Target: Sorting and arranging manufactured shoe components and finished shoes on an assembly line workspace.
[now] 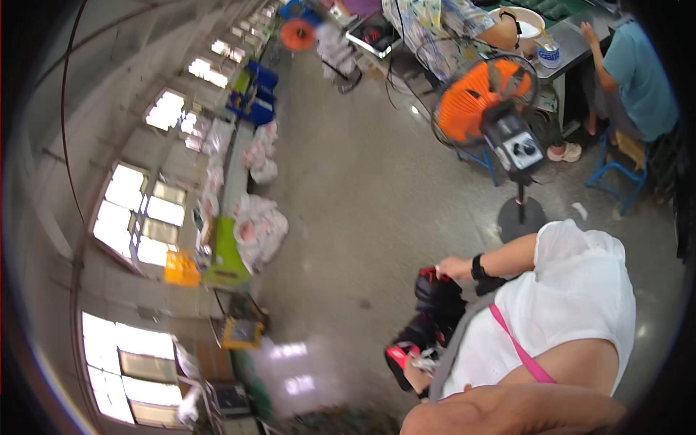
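My right hand (pixel 453 268), wearing a black watch (pixel 478 267), reaches forward in front of my body. Its fingers are closed at the red edge of a black item (pixel 438 293) whose kind I cannot make out. Lower down, my left hand (pixel 415 375) shows only in part, curled beside a bright pink-red piece (pixel 397 355) on a dark item. Something small and silvery lies by its fingers, too blurred to name. A pink strap (pixel 518 344) crosses my white shirt (pixel 573 297), above a grey apron or cloth edge. Most of my left arm is hidden.
An orange fan (pixel 486 101) stands ahead on a round base (pixel 522 217). Beyond it, people sit at a worktable with a white basin (pixel 525 25). Stuffed white sacks (pixel 259 232), a yellow crate (pixel 181 268) and blue bins (pixel 254 94) line the windowed left wall.
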### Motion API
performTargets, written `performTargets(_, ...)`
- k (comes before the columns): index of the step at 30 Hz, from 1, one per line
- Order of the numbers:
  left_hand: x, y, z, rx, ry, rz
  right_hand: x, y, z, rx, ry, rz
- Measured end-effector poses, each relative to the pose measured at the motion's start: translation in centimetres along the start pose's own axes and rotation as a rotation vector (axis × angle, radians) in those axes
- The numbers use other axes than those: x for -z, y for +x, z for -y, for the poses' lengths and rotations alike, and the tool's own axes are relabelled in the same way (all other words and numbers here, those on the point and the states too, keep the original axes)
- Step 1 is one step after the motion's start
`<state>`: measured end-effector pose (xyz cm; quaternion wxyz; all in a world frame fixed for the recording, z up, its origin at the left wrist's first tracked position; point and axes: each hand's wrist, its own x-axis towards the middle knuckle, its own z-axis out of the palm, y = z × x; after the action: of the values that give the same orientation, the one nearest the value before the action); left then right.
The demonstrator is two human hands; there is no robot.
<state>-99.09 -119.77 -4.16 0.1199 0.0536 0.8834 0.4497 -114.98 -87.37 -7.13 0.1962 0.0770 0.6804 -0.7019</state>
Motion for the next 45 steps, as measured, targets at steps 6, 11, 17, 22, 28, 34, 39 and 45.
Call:
performTargets(6, 3.9, 13.2, -4.9, 0.015, 0.036, -0.318, -3.7, 13.5, 4.5, -0.018, 0.043, 0.342)
performTargets(11, 7.5, 32.5, -3.4, 0.000, -0.091, -0.230, -4.5, 25.7, 5.4, 0.075, -0.138, 0.659)
performTargets(17, 12.4, 48.0, -2.9, 0.090, -0.197, -0.097, -0.2, 38.1, 11.5, 0.046, -0.412, 0.281)
performTargets(22, 14.1, 60.7, -3.8, 0.185, -0.250, -0.010, 6.0, 46.0, 17.9, 0.170, -0.740, 0.039)
performTargets(28, 13.2, 77.7, -7.1, 0.110, -0.077, 0.234, 15.9, 51.1, 19.9, 0.134, -0.897, -0.167)
performTargets(34, 1.8, 101.8, 1.2, -0.781, -0.131, 0.356, 25.1, 58.8, 25.0, 0.263, -0.805, -0.199)
performTargets(39, -7.4, 122.0, -10.4, -0.668, 0.044, 0.047, 30.6, 67.4, 33.5, 0.383, -0.842, -0.151)
performTargets(45, -1.1, 120.4, -16.1, -0.587, 0.285, -0.098, 41.3, 74.9, 41.9, 0.425, -0.232, -0.066)
